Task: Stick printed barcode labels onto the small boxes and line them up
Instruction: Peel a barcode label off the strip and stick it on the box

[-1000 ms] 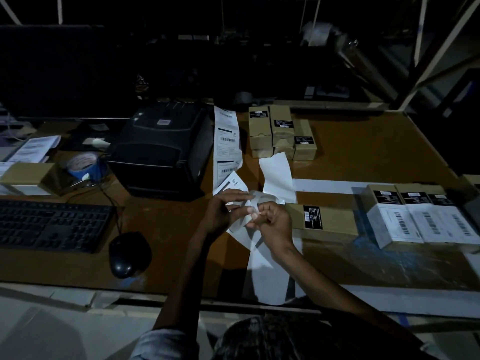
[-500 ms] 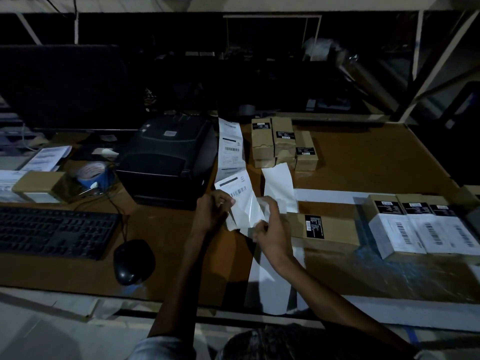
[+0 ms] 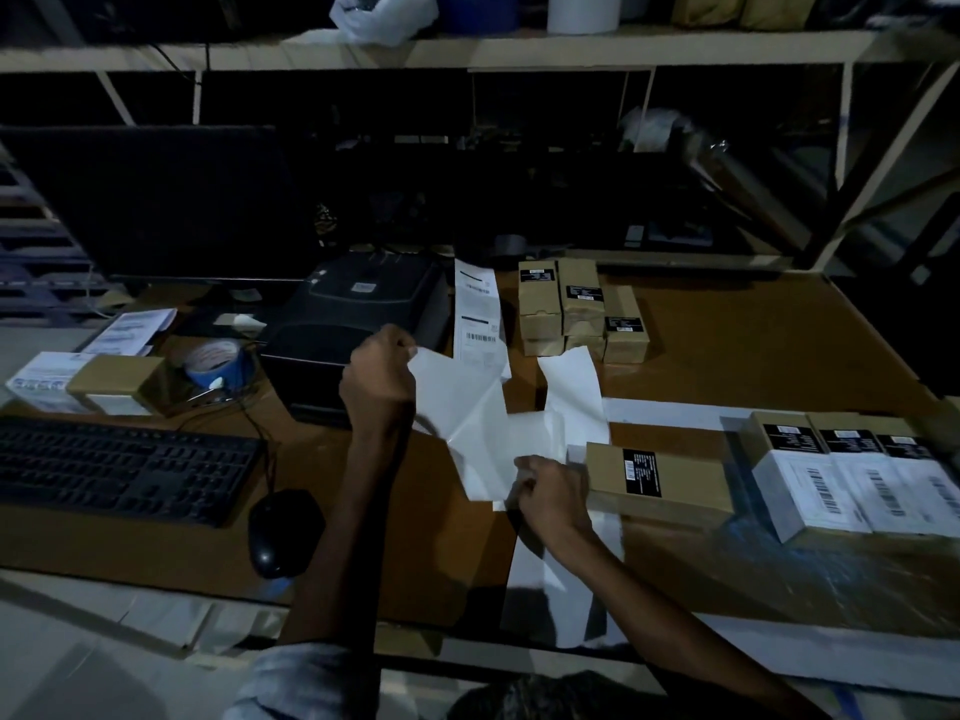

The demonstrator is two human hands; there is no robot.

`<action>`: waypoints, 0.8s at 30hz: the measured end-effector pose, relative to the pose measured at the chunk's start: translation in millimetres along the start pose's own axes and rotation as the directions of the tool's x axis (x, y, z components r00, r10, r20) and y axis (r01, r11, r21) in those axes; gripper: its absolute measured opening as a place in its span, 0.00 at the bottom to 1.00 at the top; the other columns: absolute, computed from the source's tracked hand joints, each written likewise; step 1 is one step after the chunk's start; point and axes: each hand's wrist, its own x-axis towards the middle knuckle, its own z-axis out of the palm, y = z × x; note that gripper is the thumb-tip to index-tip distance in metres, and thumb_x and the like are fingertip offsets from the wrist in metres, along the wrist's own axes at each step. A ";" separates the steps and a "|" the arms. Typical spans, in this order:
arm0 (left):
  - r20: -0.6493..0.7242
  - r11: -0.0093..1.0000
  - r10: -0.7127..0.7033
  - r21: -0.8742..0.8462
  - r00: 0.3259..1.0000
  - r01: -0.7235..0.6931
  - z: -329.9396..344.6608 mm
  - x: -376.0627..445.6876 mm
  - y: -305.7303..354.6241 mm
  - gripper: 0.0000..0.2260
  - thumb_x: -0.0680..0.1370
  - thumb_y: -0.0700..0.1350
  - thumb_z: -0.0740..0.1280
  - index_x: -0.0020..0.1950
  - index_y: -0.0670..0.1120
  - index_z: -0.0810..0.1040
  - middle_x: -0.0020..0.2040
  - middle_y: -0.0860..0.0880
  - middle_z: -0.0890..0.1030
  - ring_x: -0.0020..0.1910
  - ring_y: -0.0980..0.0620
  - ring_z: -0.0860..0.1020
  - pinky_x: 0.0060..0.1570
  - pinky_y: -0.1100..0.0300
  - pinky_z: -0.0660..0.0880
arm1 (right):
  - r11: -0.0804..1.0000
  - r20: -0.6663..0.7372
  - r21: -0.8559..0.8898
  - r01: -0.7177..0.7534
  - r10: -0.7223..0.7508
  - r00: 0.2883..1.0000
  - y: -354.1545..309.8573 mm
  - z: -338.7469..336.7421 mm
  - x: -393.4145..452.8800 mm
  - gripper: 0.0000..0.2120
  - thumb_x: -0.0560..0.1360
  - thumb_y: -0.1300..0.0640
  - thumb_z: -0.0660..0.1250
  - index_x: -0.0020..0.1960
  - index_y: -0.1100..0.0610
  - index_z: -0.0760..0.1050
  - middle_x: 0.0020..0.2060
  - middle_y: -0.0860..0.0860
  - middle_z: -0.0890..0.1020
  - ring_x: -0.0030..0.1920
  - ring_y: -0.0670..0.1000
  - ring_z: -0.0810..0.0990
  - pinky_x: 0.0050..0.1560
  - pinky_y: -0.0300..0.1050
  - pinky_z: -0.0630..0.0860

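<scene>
My left hand (image 3: 379, 374) grips the upper edge of a white label (image 3: 457, 407), its blank side facing me. My right hand (image 3: 550, 493) pinches the glossy backing strip (image 3: 524, 449) at its lower end, just left of a brown box (image 3: 660, 478) lying on its side with a black sticker. Three boxes with white barcode labels (image 3: 852, 480) stand in a row at the right. A cluster of brown boxes (image 3: 582, 309) sits at the back. A printed label strip (image 3: 478, 319) hangs from the black label printer (image 3: 353, 330).
A keyboard (image 3: 119, 470) and mouse (image 3: 280, 530) lie at the left front, with a blue tape roll (image 3: 215, 361) and another brown box (image 3: 117, 384) behind them. A dark monitor (image 3: 156, 200) stands at the back left. Loose white backing paper (image 3: 561, 574) lies at the table's front edge.
My left hand has pulled up and to the left with the label, peeling it away from the backing. My right hand has dropped toward the lying box. The view has tilted upward.
</scene>
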 end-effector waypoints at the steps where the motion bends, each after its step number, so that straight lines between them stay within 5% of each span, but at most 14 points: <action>1: -0.040 1.000 0.013 0.022 0.999 -0.012 -3.5 2.9 3.9 0.05 0.80 0.38 0.64 0.48 0.45 0.79 0.45 0.46 0.82 0.44 0.44 0.79 0.39 0.55 0.69 | 1.000 0.007 -0.023 -0.004 0.004 1.000 -1.4 -0.5 1.0 0.16 0.78 0.62 0.68 0.65 0.55 0.80 0.61 0.53 0.83 0.63 0.52 0.79 0.68 0.46 0.74; 5: -0.209 0.999 0.017 0.053 0.978 -0.006 -12.2 8.9 18.5 0.07 0.82 0.40 0.62 0.53 0.43 0.79 0.50 0.43 0.81 0.47 0.40 0.79 0.41 0.55 0.66 | 0.993 0.066 -0.093 -0.071 0.078 0.995 -5.1 -7.8 3.1 0.12 0.80 0.63 0.64 0.61 0.57 0.79 0.57 0.56 0.82 0.60 0.55 0.79 0.63 0.46 0.76; 9: -0.350 0.998 0.054 -0.011 0.935 -0.062 -19.6 13.3 28.9 0.09 0.83 0.43 0.61 0.56 0.41 0.79 0.51 0.43 0.81 0.48 0.42 0.79 0.42 0.56 0.67 | 0.991 0.103 -0.048 -0.124 0.128 0.986 -8.3 -9.0 4.6 0.08 0.79 0.64 0.62 0.54 0.55 0.78 0.50 0.54 0.80 0.58 0.55 0.79 0.69 0.50 0.72; 13: -0.329 0.988 0.119 -0.056 0.937 -0.145 -19.8 11.2 41.3 0.08 0.83 0.43 0.62 0.55 0.42 0.80 0.49 0.45 0.82 0.47 0.47 0.79 0.42 0.63 0.62 | 0.983 0.165 -0.134 -0.128 0.150 0.975 -21.3 -22.0 5.6 0.12 0.80 0.63 0.65 0.62 0.57 0.79 0.58 0.56 0.81 0.60 0.55 0.80 0.59 0.43 0.77; 17: -0.256 0.978 0.172 -0.075 0.951 -0.197 -7.8 -4.4 46.6 0.08 0.83 0.45 0.63 0.56 0.44 0.79 0.49 0.48 0.82 0.46 0.50 0.79 0.42 0.61 0.64 | 0.978 0.251 -0.188 -0.092 0.138 0.958 -39.6 -56.4 1.5 0.07 0.76 0.53 0.71 0.53 0.53 0.79 0.45 0.52 0.83 0.37 0.51 0.84 0.36 0.44 0.83; 19: -0.215 0.976 0.187 -0.074 0.959 -0.206 -0.6 -14.0 47.8 0.08 0.83 0.46 0.63 0.56 0.45 0.79 0.51 0.48 0.82 0.46 0.49 0.79 0.42 0.61 0.64 | 0.950 0.179 -0.311 -0.018 0.077 0.981 -48.3 -74.4 2.6 0.06 0.77 0.51 0.71 0.51 0.52 0.79 0.43 0.51 0.82 0.39 0.49 0.82 0.43 0.46 0.83; 21: -0.174 0.972 0.205 -0.081 0.963 -0.221 5.1 -24.7 50.9 0.08 0.83 0.45 0.63 0.56 0.45 0.80 0.50 0.48 0.82 0.46 0.49 0.79 0.41 0.61 0.65 | 0.985 0.054 -0.166 0.038 -0.029 0.998 -55.1 -89.9 4.8 0.09 0.81 0.46 0.64 0.48 0.50 0.79 0.40 0.50 0.82 0.39 0.49 0.82 0.46 0.52 0.83; 24: -0.219 0.919 0.370 -0.053 0.903 -0.390 17.2 -39.7 53.4 0.06 0.82 0.42 0.65 0.52 0.43 0.82 0.46 0.47 0.83 0.42 0.50 0.81 0.36 0.61 0.71 | 0.885 0.040 0.465 -0.028 0.011 0.999 -68.2 -110.5 6.8 0.18 0.82 0.38 0.56 0.50 0.46 0.81 0.44 0.49 0.85 0.42 0.51 0.85 0.45 0.52 0.84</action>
